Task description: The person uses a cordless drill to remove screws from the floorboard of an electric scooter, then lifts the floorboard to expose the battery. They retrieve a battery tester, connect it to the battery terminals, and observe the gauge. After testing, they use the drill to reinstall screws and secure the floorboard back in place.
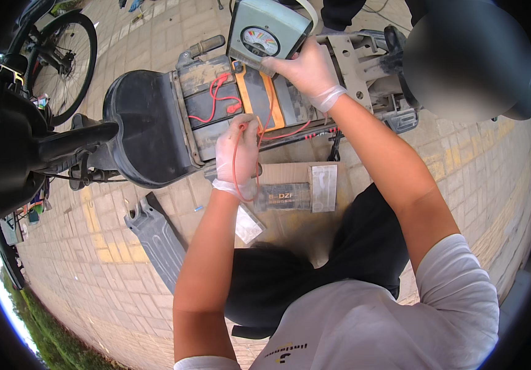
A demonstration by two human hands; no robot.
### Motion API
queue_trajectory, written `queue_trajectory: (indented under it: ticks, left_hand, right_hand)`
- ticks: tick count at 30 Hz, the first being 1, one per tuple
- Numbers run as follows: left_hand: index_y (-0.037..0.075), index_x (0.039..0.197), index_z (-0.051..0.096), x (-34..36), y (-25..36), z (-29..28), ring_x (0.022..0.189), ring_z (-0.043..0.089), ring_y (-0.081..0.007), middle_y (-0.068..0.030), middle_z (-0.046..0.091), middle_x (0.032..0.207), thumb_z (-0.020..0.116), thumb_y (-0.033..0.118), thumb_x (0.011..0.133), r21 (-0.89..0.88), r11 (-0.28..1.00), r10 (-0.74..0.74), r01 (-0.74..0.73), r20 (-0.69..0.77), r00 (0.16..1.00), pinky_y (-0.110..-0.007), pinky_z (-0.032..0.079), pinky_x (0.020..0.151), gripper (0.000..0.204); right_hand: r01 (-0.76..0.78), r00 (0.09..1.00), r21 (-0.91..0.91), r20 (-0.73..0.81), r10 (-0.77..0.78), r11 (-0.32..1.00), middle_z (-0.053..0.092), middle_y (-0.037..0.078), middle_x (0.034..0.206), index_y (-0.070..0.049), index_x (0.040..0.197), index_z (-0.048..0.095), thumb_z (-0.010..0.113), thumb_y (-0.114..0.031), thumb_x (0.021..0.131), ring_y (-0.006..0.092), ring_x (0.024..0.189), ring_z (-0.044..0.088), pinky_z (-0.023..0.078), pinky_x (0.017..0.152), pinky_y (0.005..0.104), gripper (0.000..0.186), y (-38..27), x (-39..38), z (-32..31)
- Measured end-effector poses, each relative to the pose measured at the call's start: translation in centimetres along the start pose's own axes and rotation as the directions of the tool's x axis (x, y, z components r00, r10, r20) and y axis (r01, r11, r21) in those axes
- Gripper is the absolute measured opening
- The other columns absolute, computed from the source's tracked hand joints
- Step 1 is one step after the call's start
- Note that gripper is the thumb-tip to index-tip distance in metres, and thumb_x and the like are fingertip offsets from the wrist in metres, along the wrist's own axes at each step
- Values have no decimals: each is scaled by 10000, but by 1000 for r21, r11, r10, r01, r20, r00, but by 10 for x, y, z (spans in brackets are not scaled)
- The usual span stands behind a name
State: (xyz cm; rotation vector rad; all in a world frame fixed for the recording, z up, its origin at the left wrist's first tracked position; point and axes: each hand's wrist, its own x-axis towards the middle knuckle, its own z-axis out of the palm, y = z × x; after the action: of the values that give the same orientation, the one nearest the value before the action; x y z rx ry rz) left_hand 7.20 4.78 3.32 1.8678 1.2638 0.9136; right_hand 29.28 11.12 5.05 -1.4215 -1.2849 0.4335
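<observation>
In the head view, my right hand [305, 71], in a clear glove, grips the lower right of a grey-green meter [271, 31] with a round analog dial, held over the scooter's open battery bay. My gloved left hand [234, 151] pinches a thin red cable [236, 169] beside the orange-edged battery [259, 98]; whatever is at the fingertips is too small to make out. More red leads with red clips [231, 106] lie on the dark battery [207, 102] to the left.
The scooter seat [142, 129] lies left of the bay. A bicycle [62, 61] stands upper left. A grey plastic panel [160, 240] and a cardboard box [281, 196] rest below on the paving [105, 296]. A person's dark-clad legs [336, 12] are behind; a blurred round area covers the upper right.
</observation>
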Motion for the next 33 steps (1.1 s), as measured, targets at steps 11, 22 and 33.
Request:
queue_trajectory:
  ticks: [11, 22, 33]
  left_hand:
    - [74, 1079, 651, 4, 1, -4, 697, 673, -327, -166, 701, 840, 613, 153, 984, -60, 998, 7, -6, 16, 1000, -372, 523, 641, 129]
    - [97, 1079, 659, 4, 9, -8, 547, 633, -207, -106, 697, 814, 604, 186, 1010, -43, 997, -58, 60, 56, 997, -347, 494, 531, 126]
    - [74, 1120, 653, 5, 7, -6, 826, 689, -311, -153, 715, 900, 607, 222, 1008, -10, 994, -105, 106, 52, 993, -374, 529, 758, 191]
  right_hand:
    - [133, 986, -149, 116, -117, 980, 668, 291, 1120, 73, 1272, 456, 873, -288, 674, 431, 1063, 659, 531, 928, 442, 814, -13, 13, -2]
    - [32, 995, -93, 93, -23, 995, 659, 280, 1170, 85, 1297, 441, 876, -276, 679, 411, 1121, 646, 506, 985, 418, 838, -3, 16, -3]
    - [176, 984, 100, -30, -174, 979, 667, 266, 1176, 91, 1236, 507, 902, -276, 658, 358, 1104, 669, 521, 964, 397, 791, -24, 14, -40]
